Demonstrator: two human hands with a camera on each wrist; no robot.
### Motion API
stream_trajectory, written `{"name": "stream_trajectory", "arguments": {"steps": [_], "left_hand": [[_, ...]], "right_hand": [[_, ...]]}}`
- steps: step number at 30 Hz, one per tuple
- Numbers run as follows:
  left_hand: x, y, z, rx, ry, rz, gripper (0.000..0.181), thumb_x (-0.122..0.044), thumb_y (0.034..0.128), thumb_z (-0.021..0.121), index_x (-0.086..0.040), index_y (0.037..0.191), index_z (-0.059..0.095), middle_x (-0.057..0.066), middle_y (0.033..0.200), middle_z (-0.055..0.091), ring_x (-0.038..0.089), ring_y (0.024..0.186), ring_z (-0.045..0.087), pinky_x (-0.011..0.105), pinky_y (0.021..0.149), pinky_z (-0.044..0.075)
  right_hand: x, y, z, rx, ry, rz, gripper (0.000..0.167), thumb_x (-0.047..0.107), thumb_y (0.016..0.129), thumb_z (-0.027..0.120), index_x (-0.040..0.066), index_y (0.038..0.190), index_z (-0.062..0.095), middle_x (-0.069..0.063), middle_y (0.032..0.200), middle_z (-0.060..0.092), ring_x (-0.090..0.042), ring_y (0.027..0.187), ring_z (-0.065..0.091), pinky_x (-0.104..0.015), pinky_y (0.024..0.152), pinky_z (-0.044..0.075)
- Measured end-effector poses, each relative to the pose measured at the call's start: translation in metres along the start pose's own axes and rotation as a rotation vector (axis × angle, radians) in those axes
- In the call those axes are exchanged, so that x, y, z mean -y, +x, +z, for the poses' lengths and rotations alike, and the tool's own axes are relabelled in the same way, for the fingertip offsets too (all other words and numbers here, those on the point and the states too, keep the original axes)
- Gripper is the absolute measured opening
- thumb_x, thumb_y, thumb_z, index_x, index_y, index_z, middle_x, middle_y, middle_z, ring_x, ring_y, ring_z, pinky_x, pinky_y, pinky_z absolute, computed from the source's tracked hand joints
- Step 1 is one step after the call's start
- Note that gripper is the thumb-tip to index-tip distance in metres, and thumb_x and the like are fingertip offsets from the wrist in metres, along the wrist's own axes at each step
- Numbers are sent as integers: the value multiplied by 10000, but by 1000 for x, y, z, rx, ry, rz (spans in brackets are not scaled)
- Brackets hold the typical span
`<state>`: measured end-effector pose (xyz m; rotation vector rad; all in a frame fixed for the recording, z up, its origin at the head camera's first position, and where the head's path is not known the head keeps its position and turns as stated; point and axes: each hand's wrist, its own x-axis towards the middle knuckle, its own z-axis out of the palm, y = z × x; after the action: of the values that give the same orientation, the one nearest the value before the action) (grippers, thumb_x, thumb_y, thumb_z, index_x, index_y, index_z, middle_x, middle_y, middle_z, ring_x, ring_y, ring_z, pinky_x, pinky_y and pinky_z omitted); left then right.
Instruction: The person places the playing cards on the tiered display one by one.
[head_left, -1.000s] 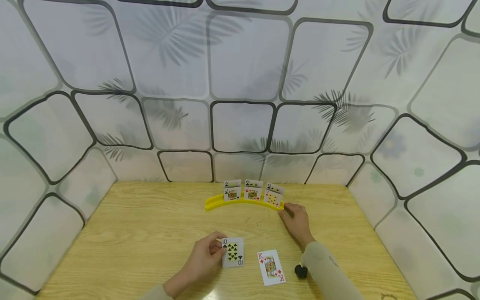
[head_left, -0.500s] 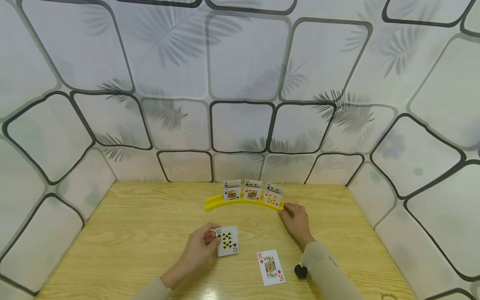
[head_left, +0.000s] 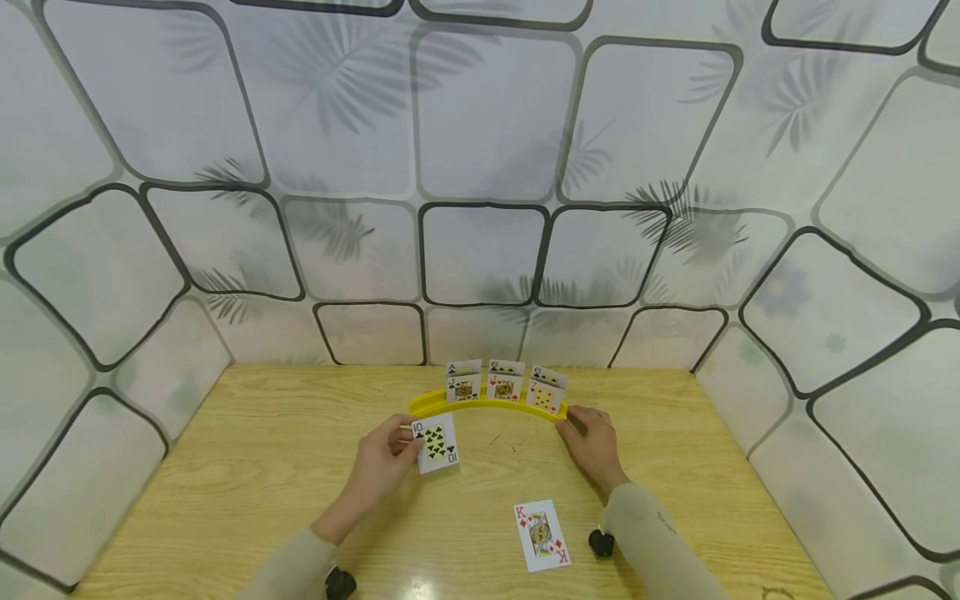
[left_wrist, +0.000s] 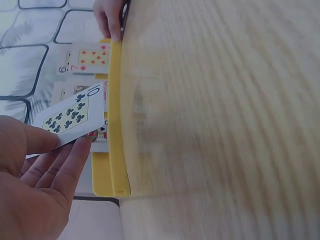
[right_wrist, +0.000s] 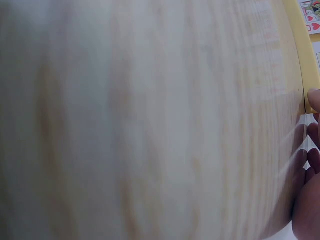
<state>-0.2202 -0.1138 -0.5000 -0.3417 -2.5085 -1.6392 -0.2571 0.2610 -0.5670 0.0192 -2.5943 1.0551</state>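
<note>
My left hand (head_left: 382, 460) pinches a ten of clubs playing card (head_left: 435, 443) between thumb and fingers, its face towards me. The card is in front of the left end of a curved yellow card holder (head_left: 427, 405), above the table. In the left wrist view the ten of clubs (left_wrist: 70, 112) is tilted and partly covers the cards behind it. At the holder's right end, my right hand (head_left: 596, 442) grips it with the thumb in front. Standing in the holder are a jack of spades (head_left: 464, 389), a jack of hearts (head_left: 505, 387) and a seven of diamonds (head_left: 545, 397), with further cards behind them.
A king of diamonds (head_left: 542, 535) lies face up on the wooden table (head_left: 247, 483), between my forearms and nearer to me. A patterned wall covering (head_left: 483, 254) rises behind the table and along both sides.
My left hand has carried the ten of clubs forward and to the left, up to the holder's left end. My right hand, the holder and the king have stayed in place.
</note>
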Motion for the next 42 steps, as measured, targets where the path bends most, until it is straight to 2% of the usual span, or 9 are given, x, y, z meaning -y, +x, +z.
{"name": "stream_trajectory", "arguments": {"steps": [4, 9, 15, 18, 24, 32, 42], "left_hand": [[0, 6, -4, -22, -5, 28, 311, 73, 927, 727, 37, 1232, 678, 203, 982, 770, 262, 827, 774, 235, 686, 640], [3, 15, -5, -40, -10, 51, 309, 77, 933, 721, 40, 1237, 679, 231, 1008, 770, 303, 840, 783, 240, 694, 644], [3, 24, -9, -56, 25, 70, 278, 57, 946, 714, 34, 1222, 685, 238, 1024, 770, 319, 845, 782, 266, 686, 649], [4, 29, -10, -70, 37, 93, 273, 60, 944, 716, 35, 1215, 689, 249, 1026, 771, 328, 842, 782, 268, 685, 649], [5, 37, -12, -87, 66, 99, 279, 44, 950, 721, 28, 1227, 690, 249, 1040, 775, 337, 861, 784, 272, 687, 647], [7, 48, -15, -121, 115, 155, 297, 31, 953, 730, 36, 1247, 683, 244, 1058, 780, 371, 924, 787, 393, 742, 666], [7, 60, -18, -145, 133, 190, 261, 32, 964, 714, 70, 1220, 673, 267, 1050, 776, 406, 913, 786, 442, 751, 665]], "right_hand": [[0, -1, 1, -23, -3, -20, 440, 216, 971, 750, -73, 1298, 692, -276, 1333, 683, -459, 1285, 538, -654, 1086, 450], [1, 0, 0, 3, 11, 13, 460, 232, 987, 742, -68, 1330, 675, -270, 1377, 663, -455, 1331, 517, -643, 1130, 431], [2, 1, -1, 43, 0, 55, 470, 242, 1006, 725, -54, 1365, 657, -253, 1423, 639, -437, 1374, 491, -622, 1169, 407], [3, 1, -1, 40, 3, 55, 469, 231, 998, 731, -58, 1360, 657, -255, 1419, 641, -441, 1369, 493, -626, 1166, 407], [2, 2, 0, 28, -5, 51, 470, 227, 992, 735, -65, 1353, 660, -255, 1409, 650, -438, 1357, 505, -620, 1164, 412], [1, 4, 1, 38, 5, 63, 482, 233, 995, 732, -60, 1369, 651, -250, 1424, 642, -425, 1374, 495, -613, 1176, 405], [1, 3, -1, 45, 8, 63, 485, 232, 1000, 725, -66, 1374, 644, -254, 1430, 636, -424, 1379, 491, -611, 1185, 398]]}}
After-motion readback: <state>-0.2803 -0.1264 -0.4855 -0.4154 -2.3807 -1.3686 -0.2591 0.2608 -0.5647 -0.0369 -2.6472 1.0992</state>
